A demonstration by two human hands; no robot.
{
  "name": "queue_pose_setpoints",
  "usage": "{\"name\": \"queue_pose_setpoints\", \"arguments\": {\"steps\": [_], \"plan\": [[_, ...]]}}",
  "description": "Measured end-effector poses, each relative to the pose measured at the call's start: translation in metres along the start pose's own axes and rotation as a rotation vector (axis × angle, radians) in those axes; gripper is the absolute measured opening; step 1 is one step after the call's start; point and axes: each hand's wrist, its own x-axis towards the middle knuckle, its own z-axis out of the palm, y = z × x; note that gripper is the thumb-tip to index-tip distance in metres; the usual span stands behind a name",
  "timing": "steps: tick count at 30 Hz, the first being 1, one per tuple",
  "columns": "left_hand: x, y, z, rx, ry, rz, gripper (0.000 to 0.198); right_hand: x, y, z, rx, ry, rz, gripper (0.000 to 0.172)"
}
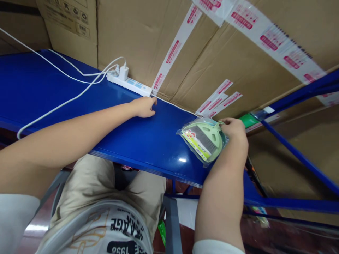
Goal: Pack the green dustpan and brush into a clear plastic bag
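Observation:
A light green dustpan and brush set [205,139] in clear plastic wrap, with a yellow label, lies at the right part of the blue tabletop [156,141]. My right hand [234,129] pinches its handle end. Over the table near the back edge, my left hand [145,107] has its fingers partly curled and apart, with nothing in them. It is just below the right end of a white power strip [129,84].
White cables [60,106] run over the table's left side from the power strip. Taped cardboard [137,38] stands along the back. A green bottle-like item [249,120] is by the blue frame bar [299,151] at right.

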Motion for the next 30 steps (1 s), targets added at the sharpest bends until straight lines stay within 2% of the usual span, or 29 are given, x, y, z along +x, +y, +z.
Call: {"name": "queue_pose_setpoints", "arguments": {"steps": [9,13,15,22,27,30], "plan": [[0.001,0.001,-0.001,0.018,-0.017,0.005,0.056,0.002,-0.004,0.003,-0.066,0.064,-0.006,0.024],[0.001,0.002,-0.001,0.020,-0.020,0.003,0.054,-0.005,-0.023,0.014,-0.058,0.178,-0.134,0.029],[0.000,0.002,-0.001,0.021,-0.013,0.010,0.052,-0.015,-0.041,0.022,-0.067,0.180,-0.228,0.033],[0.002,-0.001,0.000,-0.017,0.020,0.013,0.050,-0.071,-0.097,0.031,-0.047,-0.171,-0.571,0.027],[0.002,-0.001,0.004,0.013,0.089,0.021,0.054,-0.103,-0.113,0.040,-0.131,-0.400,-0.741,0.028],[0.002,-0.001,0.005,-0.017,0.052,-0.011,0.066,-0.111,-0.117,0.043,-0.259,-0.497,-0.760,0.027]]}}
